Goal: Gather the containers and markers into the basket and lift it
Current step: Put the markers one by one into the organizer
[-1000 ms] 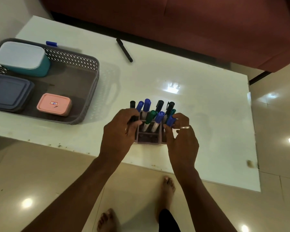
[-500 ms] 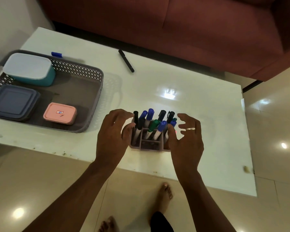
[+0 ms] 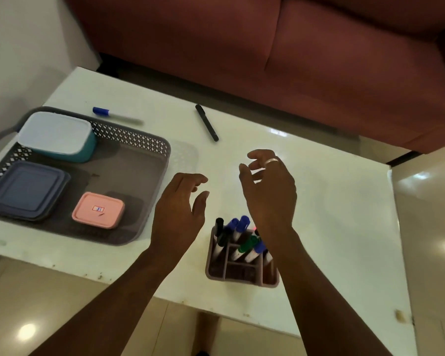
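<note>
While the marker holder (image 3: 242, 264) sits right at the near edge of the counter (image 3: 339, 206), packed with capped black, blue and green markers, both hands hover just above and past it. The left hand (image 3: 177, 209) is empty, fingers loosely curled and apart, and the right hand (image 3: 267, 191), ring showing, grips nothing either. Off to the left, the grey basket (image 3: 129, 138) carries three containers: pink box (image 3: 98, 210) nearest, dark blue box (image 3: 27, 190) beside it, teal tub (image 3: 57, 136) at the back. Further out lie two strays, a black marker (image 3: 206, 122) ahead of the hands and a blue-capped marker (image 3: 113, 116) just behind the basket's far wall. My read: containers are done and it's the markers' turn. The next move looks like a forward reach to pinch the black one along its barrel, and the holder wants the basket's free right side before any lift
</note>
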